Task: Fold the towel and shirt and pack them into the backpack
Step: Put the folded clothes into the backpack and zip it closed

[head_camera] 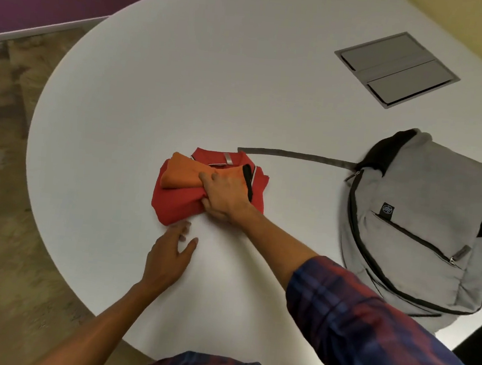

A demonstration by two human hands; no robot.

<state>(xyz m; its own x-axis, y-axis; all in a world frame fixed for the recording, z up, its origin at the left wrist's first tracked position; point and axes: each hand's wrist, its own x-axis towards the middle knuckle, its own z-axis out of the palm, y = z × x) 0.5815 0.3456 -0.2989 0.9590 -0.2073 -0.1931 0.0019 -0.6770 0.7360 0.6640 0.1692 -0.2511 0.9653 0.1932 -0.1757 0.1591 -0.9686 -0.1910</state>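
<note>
A folded red shirt (179,203) with a black-trimmed collar lies in the middle of the white table (184,88). A folded orange towel (180,175) rests on top of it. My right hand (226,195) clamps the near right side of the stack, fingers on the towel and thumb under the shirt's edge. My left hand (169,255) lies flat on the table just in front of the shirt's near corner, fingers apart, holding nothing. The grey backpack (424,223) with black trim lies flat to the right, its strap (295,155) stretched toward the shirt.
A grey cable hatch (395,69) is set into the table at the far right. The table's rounded edge runs along the left, with patterned floor (0,159) beyond. A dark chair edge (480,346) shows at the lower right.
</note>
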